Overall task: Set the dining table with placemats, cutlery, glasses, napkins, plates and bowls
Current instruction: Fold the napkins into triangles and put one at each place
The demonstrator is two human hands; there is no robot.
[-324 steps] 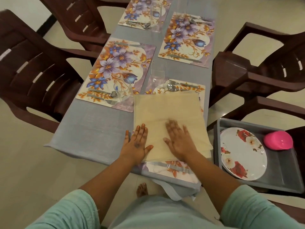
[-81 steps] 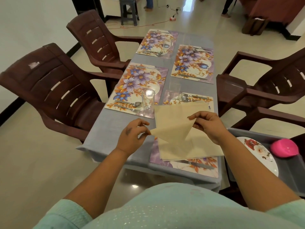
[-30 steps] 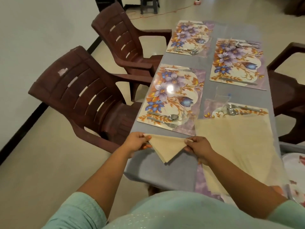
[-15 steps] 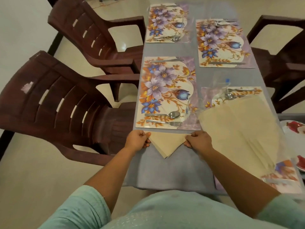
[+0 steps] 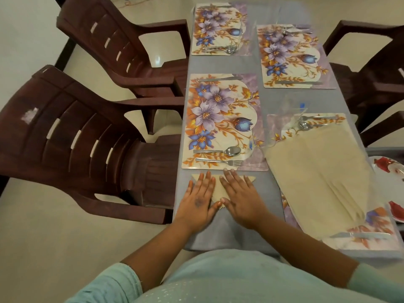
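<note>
Napkin: beige folded triangle, flat.

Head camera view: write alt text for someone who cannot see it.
A person presses both flat hands, left hand and right hand, on a folded triangular napkin lying on a grey table, just below a floral placemat with a spoon and fork. A stack of napkins covers the placemat to the right; brown chairs stand alongside.
</note>
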